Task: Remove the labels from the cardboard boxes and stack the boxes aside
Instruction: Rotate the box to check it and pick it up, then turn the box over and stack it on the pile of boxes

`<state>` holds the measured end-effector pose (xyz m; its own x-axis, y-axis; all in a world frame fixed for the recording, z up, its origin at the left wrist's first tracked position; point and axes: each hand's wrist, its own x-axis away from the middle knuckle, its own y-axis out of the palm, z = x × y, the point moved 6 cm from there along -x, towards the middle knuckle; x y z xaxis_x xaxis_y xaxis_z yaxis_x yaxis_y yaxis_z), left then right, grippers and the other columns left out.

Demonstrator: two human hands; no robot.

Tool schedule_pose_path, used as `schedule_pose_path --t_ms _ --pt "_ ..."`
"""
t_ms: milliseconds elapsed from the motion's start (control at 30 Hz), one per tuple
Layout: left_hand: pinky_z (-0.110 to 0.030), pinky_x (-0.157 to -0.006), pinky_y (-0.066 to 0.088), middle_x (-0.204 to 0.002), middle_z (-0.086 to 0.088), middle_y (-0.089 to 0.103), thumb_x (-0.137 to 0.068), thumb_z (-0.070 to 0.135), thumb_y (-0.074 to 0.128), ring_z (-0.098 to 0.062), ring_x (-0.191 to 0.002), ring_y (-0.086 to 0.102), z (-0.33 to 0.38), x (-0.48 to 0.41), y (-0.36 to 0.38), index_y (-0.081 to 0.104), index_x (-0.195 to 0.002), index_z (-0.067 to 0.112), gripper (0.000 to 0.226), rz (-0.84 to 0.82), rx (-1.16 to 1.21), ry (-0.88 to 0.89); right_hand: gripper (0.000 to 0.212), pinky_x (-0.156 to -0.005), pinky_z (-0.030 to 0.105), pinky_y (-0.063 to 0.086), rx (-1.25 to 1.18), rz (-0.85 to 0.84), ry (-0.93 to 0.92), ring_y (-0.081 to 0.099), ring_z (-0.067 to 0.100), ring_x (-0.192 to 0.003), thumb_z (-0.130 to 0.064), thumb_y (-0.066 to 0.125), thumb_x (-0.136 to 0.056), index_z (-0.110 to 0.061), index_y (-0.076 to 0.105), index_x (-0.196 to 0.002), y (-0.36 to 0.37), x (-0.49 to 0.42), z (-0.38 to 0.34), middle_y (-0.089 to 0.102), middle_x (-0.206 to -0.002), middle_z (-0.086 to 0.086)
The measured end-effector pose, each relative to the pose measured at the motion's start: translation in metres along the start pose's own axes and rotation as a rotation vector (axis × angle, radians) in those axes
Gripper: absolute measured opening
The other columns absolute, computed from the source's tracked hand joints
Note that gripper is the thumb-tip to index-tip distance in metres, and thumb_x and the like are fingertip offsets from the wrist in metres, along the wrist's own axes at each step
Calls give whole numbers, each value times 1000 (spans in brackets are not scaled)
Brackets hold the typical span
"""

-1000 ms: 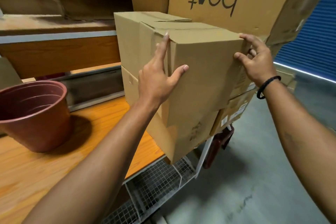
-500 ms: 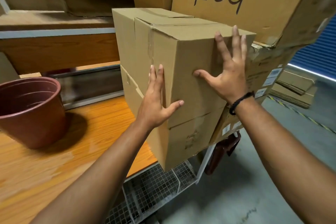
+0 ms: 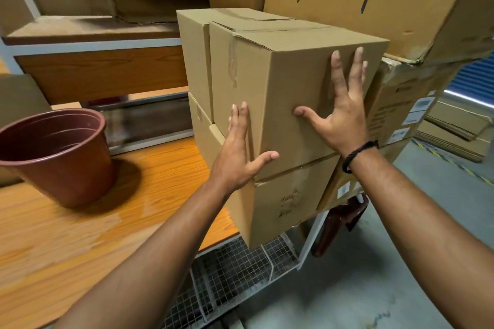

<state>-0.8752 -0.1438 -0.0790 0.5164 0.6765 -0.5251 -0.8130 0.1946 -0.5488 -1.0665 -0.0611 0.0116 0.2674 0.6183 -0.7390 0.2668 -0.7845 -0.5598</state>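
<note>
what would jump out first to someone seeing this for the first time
Both arms reach to the middle, where the left hand and right hand press flat, fingers straight, against the upper cardboard box, stacked on a lower box at the right edge of the wooden table. A reddish-brown plastic pot stands on the table at left, and a big box printed "boat" upside down looms top right.

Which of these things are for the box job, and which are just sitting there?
For the job: top cardboard box, with the left hand and right hand flat against it; lower cardboard box under it; labelled box to the right.
Just sitting there: brown plant pot; wooden table; wire mesh rack.
</note>
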Motion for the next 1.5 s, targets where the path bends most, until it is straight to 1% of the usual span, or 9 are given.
schedule_pose_path --t_ms 100,200,333,500,600,933,1167,1300,1500 --pt "-29 -114 13 -163 1 -12 -77 70 59 -12 -149 -7 -3 10 3 -16 -151 35 111 -7 -9 -4 105 -116 62 12 -11 -14 15 -10 41 -147 -75 61 -72 -32 9 -152 5 13 -4 -10 -161 20" --pt "-33 -115 18 -164 2 -9 -79 67 59 -15 -150 -2 -5 18 -3 -10 -153 36 106 0 -26 0 104 -111 69 15 25 16 -32 -7 45 -146 -78 57 -74 -33 8 -152 4 29 -25 -4 -160 24" --pt "-45 -118 24 -164 2 -1 -82 68 55 -18 -151 5 -18 30 -42 -2 -154 35 98 104 -58 -32 92 -116 63 7 10 -20 -330 0 43 -147 -73 53 -81 -45 1 -151 22 73 -101 3 -159 20" --pt "-46 -120 23 -164 -4 7 -84 63 51 -21 -151 7 -48 77 -113 9 -155 28 90 198 -105 -124 77 -118 57 9 -200 -168 -519 8 36 -149 -56 57 -88 -28 20 -149 80 111 -182 13 -159 12" --pt "-43 -120 21 -163 -6 13 -85 61 55 -19 -151 10 -68 127 -171 11 -155 27 89 288 -177 -182 73 -116 58 19 -272 -252 -516 12 33 -149 -54 57 -88 -28 25 -149 117 123 -224 16 -159 15" --pt "-38 -113 33 -161 5 19 -81 68 56 -16 -145 26 -119 322 -396 8 -155 33 95 563 -450 -430 79 -112 56 30 -455 -497 -527 16 28 -147 -50 59 -88 -40 13 -152 221 178 -427 6 -163 6" --pt "-48 -116 30 -160 6 22 -80 73 54 -16 -146 26 -136 421 -537 10 -155 31 97 666 -565 -513 81 -114 46 31 -589 -561 -545 18 22 -147 -51 61 -89 -44 10 -151 282 219 -573 5 -163 4" --pt "-49 -116 30 -160 6 22 -81 71 55 -14 -146 24 -150 441 -568 10 -155 33 95 658 -544 -560 80 -107 47 41 -625 -622 -489 25 25 -145 -52 61 -88 -45 12 -151 309 231 -615 5 -163 1" --pt "-48 -116 29 -160 7 24 -84 68 55 -10 -146 22 -177 406 -558 12 -154 36 88 538 -490 -518 78 -113 42 31 -578 -611 -367 21 23 -147 -53 60 -87 -44 16 -151 346 208 -605 8 -163 2"
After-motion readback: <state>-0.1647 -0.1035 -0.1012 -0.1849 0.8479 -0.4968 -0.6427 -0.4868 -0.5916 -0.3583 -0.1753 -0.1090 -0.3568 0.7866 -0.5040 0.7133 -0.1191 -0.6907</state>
